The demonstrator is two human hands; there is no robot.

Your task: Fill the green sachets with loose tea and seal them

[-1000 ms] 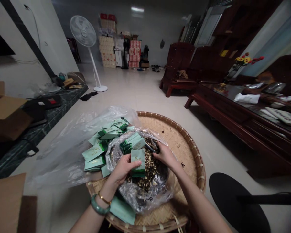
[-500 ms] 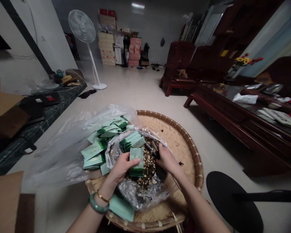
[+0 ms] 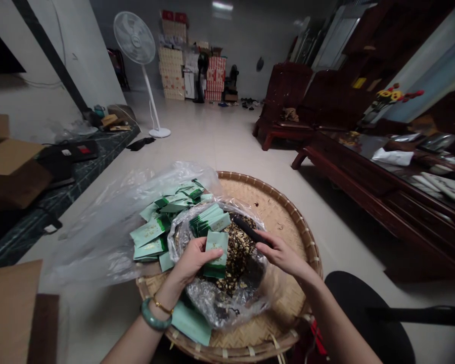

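My left hand (image 3: 194, 260) pinches a pale green sachet (image 3: 217, 247) with a darker green lower end, thumb across its front. In my right hand (image 3: 278, 251) is a black tool that looks like a pair of tongs (image 3: 247, 230), slanting over the dried loose mix (image 3: 233, 273). That dark and pale mix lies in an open clear plastic bag (image 3: 208, 308). A fanned stack of green sachets (image 3: 211, 221) rests inside the bag, just beyond my left hand. More sachets (image 3: 148, 232) are heaped to the left. All of this sits on a round woven bamboo tray (image 3: 288, 217).
A large clear plastic sheet or bag (image 3: 98, 253) spreads over the tray's left side. Cardboard boxes (image 3: 11, 156) stand at the left, a black round base (image 3: 364, 313) at the right. Beyond are a white fan (image 3: 136, 40) and a dark wooden table (image 3: 349, 187).
My right hand has turned and drawn slightly right, so the tongs now lie flatter over the mix. My left hand still grips the sachet. The view has shifted a little.
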